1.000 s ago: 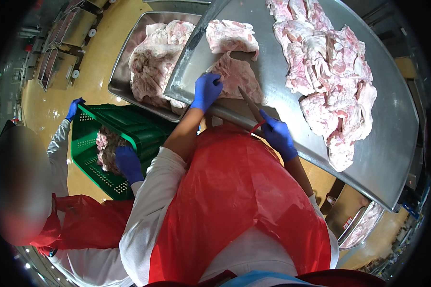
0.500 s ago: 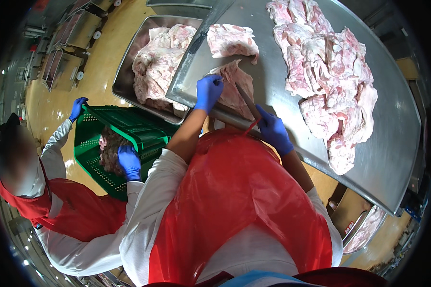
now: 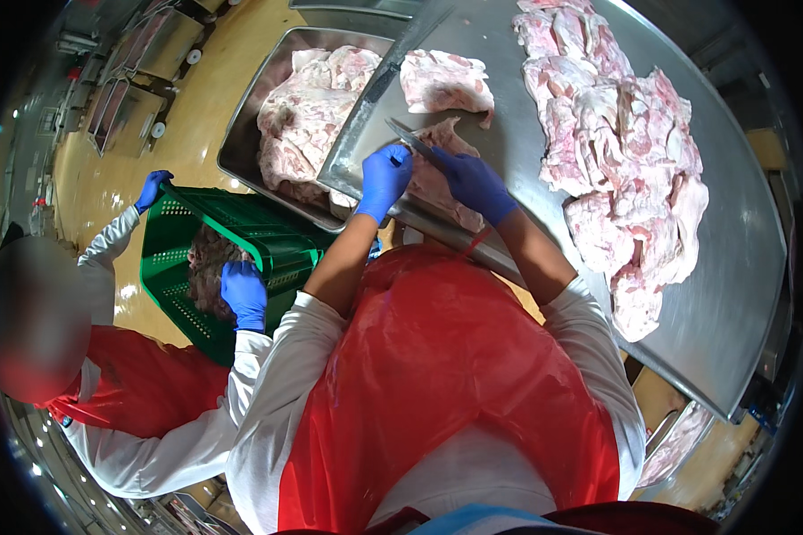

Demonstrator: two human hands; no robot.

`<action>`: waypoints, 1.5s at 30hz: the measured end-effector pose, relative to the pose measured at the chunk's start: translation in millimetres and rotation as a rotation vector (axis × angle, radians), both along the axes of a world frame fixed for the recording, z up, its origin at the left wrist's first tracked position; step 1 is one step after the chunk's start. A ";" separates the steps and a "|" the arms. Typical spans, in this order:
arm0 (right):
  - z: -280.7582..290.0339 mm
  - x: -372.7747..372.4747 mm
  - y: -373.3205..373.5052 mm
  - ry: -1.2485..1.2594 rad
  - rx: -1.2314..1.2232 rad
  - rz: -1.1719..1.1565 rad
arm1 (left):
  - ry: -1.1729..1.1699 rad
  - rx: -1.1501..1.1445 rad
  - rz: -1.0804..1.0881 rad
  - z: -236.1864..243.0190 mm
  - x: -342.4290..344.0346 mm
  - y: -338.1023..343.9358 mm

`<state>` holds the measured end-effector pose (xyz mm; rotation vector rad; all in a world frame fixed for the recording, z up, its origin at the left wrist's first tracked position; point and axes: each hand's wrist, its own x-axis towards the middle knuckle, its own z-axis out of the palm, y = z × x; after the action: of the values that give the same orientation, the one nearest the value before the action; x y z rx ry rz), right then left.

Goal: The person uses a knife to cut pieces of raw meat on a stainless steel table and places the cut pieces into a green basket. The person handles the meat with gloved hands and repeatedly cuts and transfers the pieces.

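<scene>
My right hand point(image 3: 475, 185) is gloved in blue and wraps round the handle of a knife point(image 3: 415, 140). The blade points to the upper left, above a pinkish piece of meat point(image 3: 439, 192) lying at the near edge of the steel table. My left hand point(image 3: 385, 183), also in a blue glove, is closed at the left side of that piece; what its fingers grip is hidden. Just beyond, a second pale, flat piece of meat point(image 3: 447, 82) lies on the table.
A heap of meat point(image 3: 629, 169) covers part of the steel table point(image 3: 732, 267) on the right. At left stands a steel tub point(image 3: 241, 147) of meat. A co-worker's gloved hands point(image 3: 244, 294) are at a tilted green crate point(image 3: 156, 267) with darker meat inside.
My right hand has moved up and left, bringing the knife across the near piece of meat toward my left hand. My left hand has come slightly nearer to me.
</scene>
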<state>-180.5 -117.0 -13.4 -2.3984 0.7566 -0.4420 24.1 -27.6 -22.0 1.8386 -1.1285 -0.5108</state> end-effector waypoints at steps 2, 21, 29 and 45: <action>6.3 20.1 -9.1 -0.094 -0.008 -0.007 | 0.328 -0.078 0.070 -27.2 10.6 2.5; -5.7 -84.8 85.9 0.153 0.100 -0.222 | -0.387 -0.050 -0.080 7.5 3.5 38.3; 11.2 -80.5 102.4 0.174 0.187 -0.204 | -0.321 0.189 -0.066 -20.7 14.6 -26.1; 1.7 -101.8 114.1 0.045 0.220 -0.488 | 0.243 0.126 -0.109 63.4 78.2 -5.9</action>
<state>-282.3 -2.9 -11.7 -2.0146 1.3450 -0.4669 102.3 -33.5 41.4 1.7711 -1.0535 -0.8619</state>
